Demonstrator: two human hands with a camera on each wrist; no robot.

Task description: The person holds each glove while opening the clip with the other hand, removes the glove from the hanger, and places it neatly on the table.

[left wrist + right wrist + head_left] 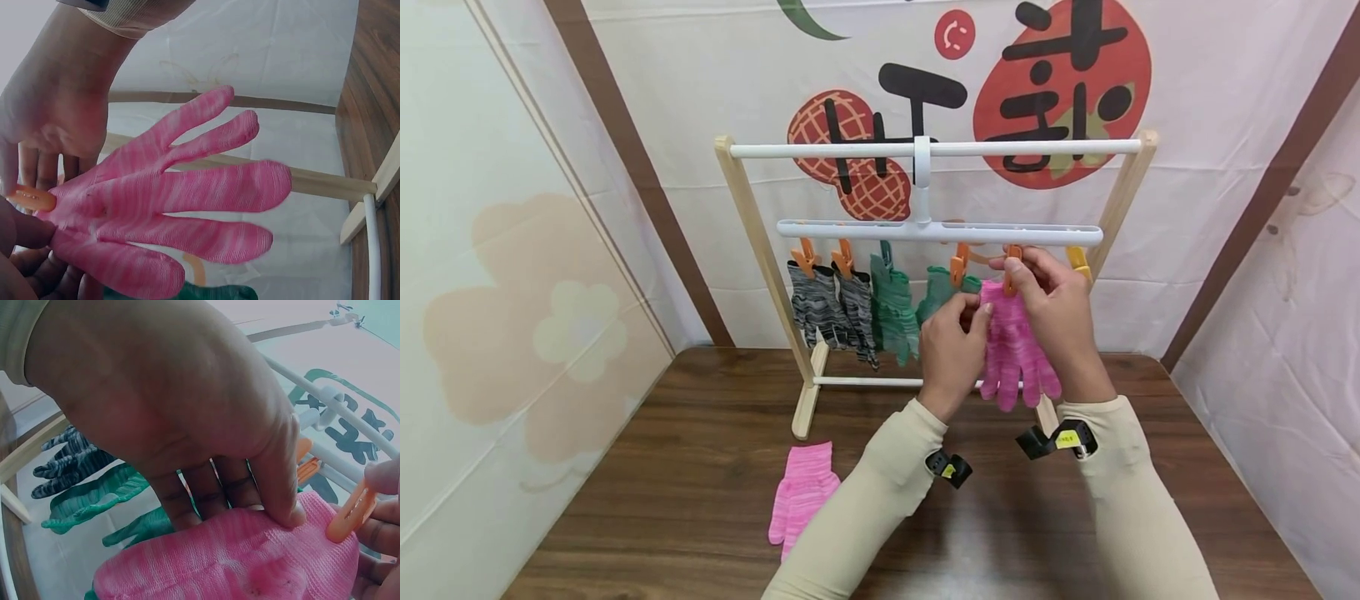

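Left hand [953, 354] was pinched, thumb against fingers, on the cuff of a pink glove [1017, 354]. Right hand [1063, 312] had thumb and fingers together on an orange clip [1012, 281]; the clip's lower end overlapped that same cuff. I couldn't tell whether the clip's jaws had fully bitten.

Glove position: fingers down, under the right half of the white hanger [857, 229], between the two hands. On my left wrist feed its five fingers were spread apart.

Hanger was hooked over the top rod [820, 151] of the wood-sided rack [760, 225]. From left I read two grey-black gloves [814, 302] under orange clips, one green glove [893, 308] under a dark green clip, then a second green glove [937, 287] under another orange clip, partly behind the left hand. Yellow clip [1077, 257] hung near the hanger's right end, just beside the right hand.

Second pink glove [807, 492] lay on the brown table [685, 500], front left, partly covered by the left sleeve [865, 492].
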